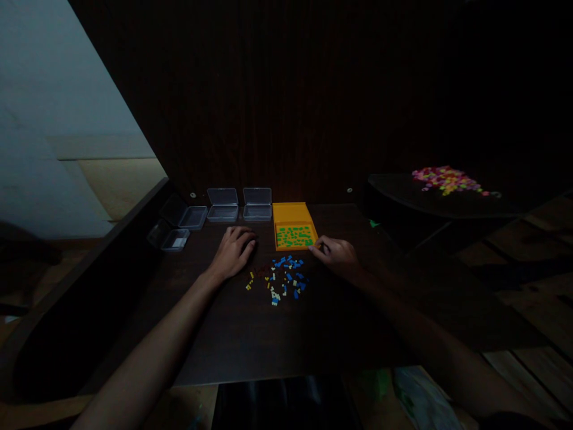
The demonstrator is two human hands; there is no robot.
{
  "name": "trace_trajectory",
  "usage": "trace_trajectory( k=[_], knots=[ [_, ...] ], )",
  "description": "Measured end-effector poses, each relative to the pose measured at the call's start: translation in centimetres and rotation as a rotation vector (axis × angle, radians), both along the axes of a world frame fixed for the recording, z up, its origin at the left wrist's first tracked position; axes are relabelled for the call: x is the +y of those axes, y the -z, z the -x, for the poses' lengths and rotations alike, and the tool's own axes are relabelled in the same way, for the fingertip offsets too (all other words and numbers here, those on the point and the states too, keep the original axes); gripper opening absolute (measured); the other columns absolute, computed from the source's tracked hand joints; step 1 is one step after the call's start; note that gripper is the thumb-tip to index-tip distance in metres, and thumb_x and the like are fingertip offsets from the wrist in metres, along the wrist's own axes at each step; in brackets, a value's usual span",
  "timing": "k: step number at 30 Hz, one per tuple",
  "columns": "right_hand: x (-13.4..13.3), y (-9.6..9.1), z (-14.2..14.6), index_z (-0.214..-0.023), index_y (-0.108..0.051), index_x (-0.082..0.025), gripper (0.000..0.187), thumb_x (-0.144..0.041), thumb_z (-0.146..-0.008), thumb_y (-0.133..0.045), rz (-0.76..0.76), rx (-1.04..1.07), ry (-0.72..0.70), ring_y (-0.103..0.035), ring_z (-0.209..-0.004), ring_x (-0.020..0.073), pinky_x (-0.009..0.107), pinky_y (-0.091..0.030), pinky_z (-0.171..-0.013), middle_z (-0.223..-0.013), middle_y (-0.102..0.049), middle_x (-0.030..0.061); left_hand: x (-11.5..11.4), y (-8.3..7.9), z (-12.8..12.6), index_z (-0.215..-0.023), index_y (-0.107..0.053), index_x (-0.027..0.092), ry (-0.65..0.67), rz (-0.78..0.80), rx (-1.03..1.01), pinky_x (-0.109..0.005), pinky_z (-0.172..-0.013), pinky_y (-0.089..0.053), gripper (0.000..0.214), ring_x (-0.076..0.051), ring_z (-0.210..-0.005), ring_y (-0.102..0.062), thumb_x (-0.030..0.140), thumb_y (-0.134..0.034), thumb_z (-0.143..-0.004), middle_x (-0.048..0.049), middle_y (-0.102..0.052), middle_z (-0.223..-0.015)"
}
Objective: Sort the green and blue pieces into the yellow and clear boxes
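Observation:
A yellow box (289,212) stands with its lid folded back, holding many small green toy bricks (293,236). At its front right corner is my right hand (335,254), the thumb and fingers drawn together over the rim. Whatever lies between those fingertips is too dark and small to make out. My left hand (233,251) lies palm down on the table left of the box, fingers a little apart, with nothing visible in it. Between the hands and nearer to me, a loose pile of small blue bricks (290,276), yellow bricks (249,284), cream bricks (274,294) and dark red bricks is spread out.
Clear plastic boxes with raised lids stand along the back left: one box (257,212), another (222,213), a third (196,218), and a smaller box (175,240). Colourful beads (447,180) are heaped on a dark shelf (389,188) at right. A dark panel (268,107) rises behind.

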State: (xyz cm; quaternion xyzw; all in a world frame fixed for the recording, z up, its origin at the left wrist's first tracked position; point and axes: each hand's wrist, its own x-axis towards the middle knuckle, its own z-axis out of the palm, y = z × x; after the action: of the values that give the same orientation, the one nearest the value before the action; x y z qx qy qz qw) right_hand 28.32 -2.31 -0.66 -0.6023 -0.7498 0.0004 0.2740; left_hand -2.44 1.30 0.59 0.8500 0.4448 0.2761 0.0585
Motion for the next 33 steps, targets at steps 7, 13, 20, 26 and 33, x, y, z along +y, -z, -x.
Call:
trace_trajectory(
  k=[7, 13, 20, 26, 33],
  knots=[
    [0.2, -0.1, 0.0, -0.075, -0.063, -0.022, 0.029, -0.048, -0.085, -0.055, 0.04, 0.013, 0.017, -0.054, -0.051, 0.0142, 0.024, -0.031, -0.051, -0.061, -0.062, -0.0003, 0.0, 0.1, 0.0, -0.11, -0.064, 0.017, 0.011, 0.027, 0.018, -0.047, -0.102, -0.039, 0.032, -0.028, -0.116, -0.045, 0.034, -0.041, -0.096, -0.0115, -0.057, -0.12],
    [0.2, 0.0, 0.0, -0.074, -0.063, -0.023, 0.029, -0.049, -0.085, -0.055, 0.033, 0.018, 0.028, -0.054, -0.052, 0.0144, 0.024, -0.029, -0.05, -0.06, -0.061, -0.0001, 0.2, 0.2, 0.0, -0.11, -0.064, 0.018, 0.005, 0.034, 0.015, -0.047, -0.102, -0.04, 0.03, -0.028, -0.117, -0.045, 0.033, -0.043, -0.095, -0.011, -0.057, -0.122],
    [0.3, 0.2, 0.1, -0.087, -0.064, -0.022, 0.027, -0.047, -0.084, -0.054, 0.095, 0.04, 0.03, -0.053, -0.051, 0.0141, 0.023, -0.03, -0.052, -0.056, -0.057, -0.0025, 0.8, 0.5, 0.1, -0.117, -0.06, 0.017, -0.002, 0.012, -0.004, -0.047, -0.102, -0.041, 0.032, -0.027, -0.116, -0.047, 0.032, -0.043, -0.094, -0.011, -0.057, -0.125],
    [0.2, -0.1, 0.1, -0.101, -0.063, -0.022, 0.029, -0.045, -0.085, -0.054, 0.102, 0.037, 0.021, -0.054, -0.051, 0.0142, 0.023, -0.031, -0.053, -0.058, -0.059, -0.0027, 1.3, 0.7, -0.2, -0.128, -0.052, 0.016, -0.009, 0.002, 0.0, -0.049, -0.104, -0.041, 0.039, -0.028, -0.119, -0.049, 0.032, -0.043, -0.093, -0.0127, -0.054, -0.129],
    [0.0, -0.2, 0.3, -0.105, -0.062, -0.021, 0.027, -0.038, -0.085, -0.054, 0.122, 0.04, 0.023, -0.054, -0.052, 0.0141, 0.023, -0.032, -0.054, -0.06, -0.061, -0.0024, 3.5, 1.2, -0.9, -0.143, -0.034, 0.011, -0.015, -0.017, -0.043, -0.049, -0.116, -0.032, 0.056, -0.029, -0.139, -0.035, 0.029, -0.045, -0.091, -0.018, -0.034, -0.15]
  ],
)
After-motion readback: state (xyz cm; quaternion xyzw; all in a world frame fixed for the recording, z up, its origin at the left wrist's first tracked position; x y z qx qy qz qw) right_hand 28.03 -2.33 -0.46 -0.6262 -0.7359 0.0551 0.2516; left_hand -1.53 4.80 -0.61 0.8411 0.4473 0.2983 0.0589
